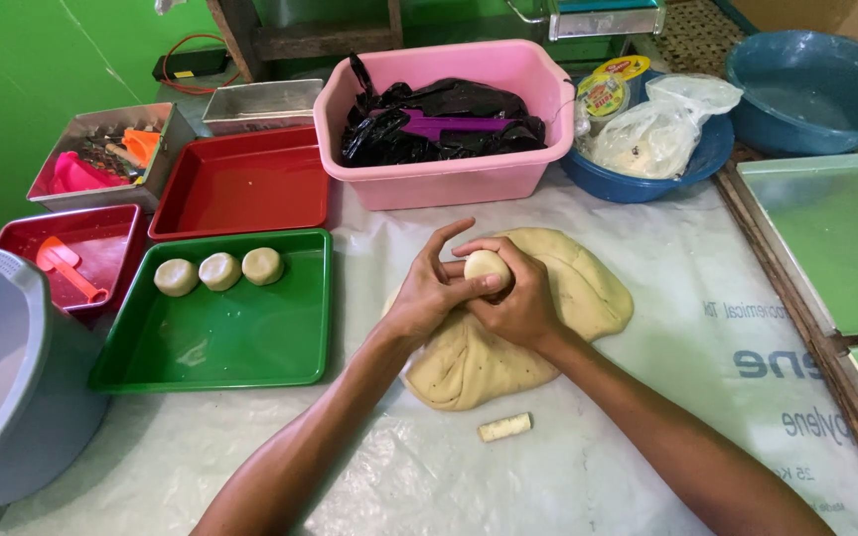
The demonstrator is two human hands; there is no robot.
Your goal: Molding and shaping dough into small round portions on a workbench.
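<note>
A small dough ball (487, 266) is held between both hands above the middle of the table. The left hand (427, 296) is curled against the ball from its side, fingers bent and the thumb raised over the top. The right hand (520, 298) is cupped around the ball from the other side, its fingers closed about it, so the two hands are pressed together with the ball pinched between them. Directly beneath the hands a large flat mass of dough (568, 298) is spread on the plastic sheet (647, 417) that covers the table. A short roll of dough (504, 427) lies on the sheet just in front of the mass, apart from it. To the left a green tray (240, 347) is set, with three shaped dough rounds (219, 271) in a row along its far edge. Behind it a red tray (240, 189) and a pink tub (449, 179) holding black plastic bags are seen
</note>
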